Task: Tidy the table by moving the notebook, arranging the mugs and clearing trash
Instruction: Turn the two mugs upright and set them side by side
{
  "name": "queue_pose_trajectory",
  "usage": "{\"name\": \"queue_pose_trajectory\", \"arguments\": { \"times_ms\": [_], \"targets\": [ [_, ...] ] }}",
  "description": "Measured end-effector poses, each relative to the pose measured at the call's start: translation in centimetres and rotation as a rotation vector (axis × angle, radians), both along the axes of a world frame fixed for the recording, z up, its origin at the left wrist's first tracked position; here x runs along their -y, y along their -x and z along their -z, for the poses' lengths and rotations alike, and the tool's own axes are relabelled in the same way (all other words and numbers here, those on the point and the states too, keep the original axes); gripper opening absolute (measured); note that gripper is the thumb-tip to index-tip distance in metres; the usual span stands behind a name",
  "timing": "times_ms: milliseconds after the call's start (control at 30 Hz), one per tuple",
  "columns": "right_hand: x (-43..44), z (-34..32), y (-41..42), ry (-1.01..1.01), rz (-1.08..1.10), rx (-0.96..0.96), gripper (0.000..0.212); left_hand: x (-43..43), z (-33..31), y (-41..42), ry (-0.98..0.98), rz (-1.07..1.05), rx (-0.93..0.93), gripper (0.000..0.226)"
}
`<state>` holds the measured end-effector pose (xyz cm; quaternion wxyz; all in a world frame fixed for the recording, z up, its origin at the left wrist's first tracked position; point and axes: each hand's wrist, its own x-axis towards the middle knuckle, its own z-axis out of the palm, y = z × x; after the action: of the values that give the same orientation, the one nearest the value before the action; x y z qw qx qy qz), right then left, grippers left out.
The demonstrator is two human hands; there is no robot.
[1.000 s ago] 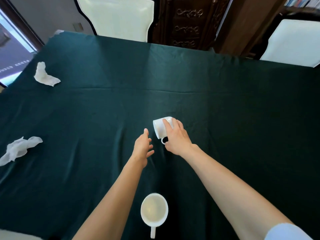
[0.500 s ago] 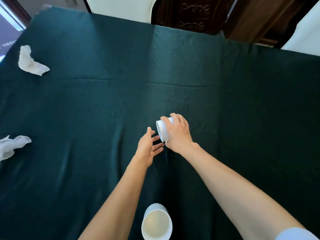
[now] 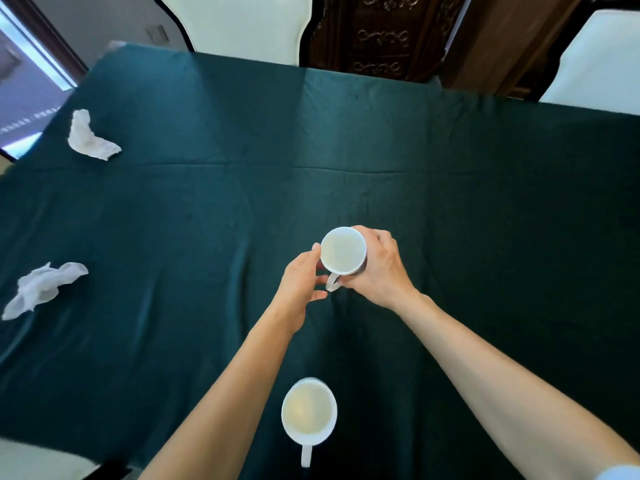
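The right hand (image 3: 377, 268) is wrapped round the far and right side of a white mug (image 3: 343, 251), fingers curled against its wall. The mug is upright with its mouth facing up and its handle pointing back toward the person. The left hand (image 3: 300, 282) is on the mug's other side. Its thumb touches the wall near the rim and its fingers are loosely extended, reaching under the handle without closing on it. Whether the mug's base rests on the surface (image 3: 485, 220) or is held just above it cannot be told.

Nearer the person than the hands, between the two forearms, a second white mug (image 3: 309, 410) stands upright on the dark green cloth, its handle also pointing toward the person. It is well apart from the held mug.

Far to the left of the hands lies a crumpled white tissue (image 3: 45, 287). A second crumpled tissue (image 3: 88, 140) lies beyond it, near the far left corner. Nothing lies between the hands and either tissue except creased cloth.

Beyond the far edge, a pale chair back (image 3: 239, 26) stands ahead and to the left of the hands. A carved dark wooden cabinet (image 3: 381, 32) is straight ahead, and another pale chair (image 3: 595, 64) stands ahead to the right.
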<state>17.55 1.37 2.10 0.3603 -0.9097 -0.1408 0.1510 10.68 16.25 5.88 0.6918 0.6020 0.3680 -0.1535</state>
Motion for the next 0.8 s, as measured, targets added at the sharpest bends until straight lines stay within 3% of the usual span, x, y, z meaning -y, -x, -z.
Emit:
{"name": "queue_pose_trajectory", "arguments": {
  "times_ms": [400,800],
  "targets": [
    [7.3,-4.8,8.8,-0.165,-0.064,0.089,0.086,6.9,-5.1,11.2,0.042,-0.058,0.137,0.027],
    [11.6,-2.5,18.0,-0.257,-0.05,-0.049,0.087,11.4,-2.1,20.4,0.048,-0.083,0.096,0.049]
  ]
}}
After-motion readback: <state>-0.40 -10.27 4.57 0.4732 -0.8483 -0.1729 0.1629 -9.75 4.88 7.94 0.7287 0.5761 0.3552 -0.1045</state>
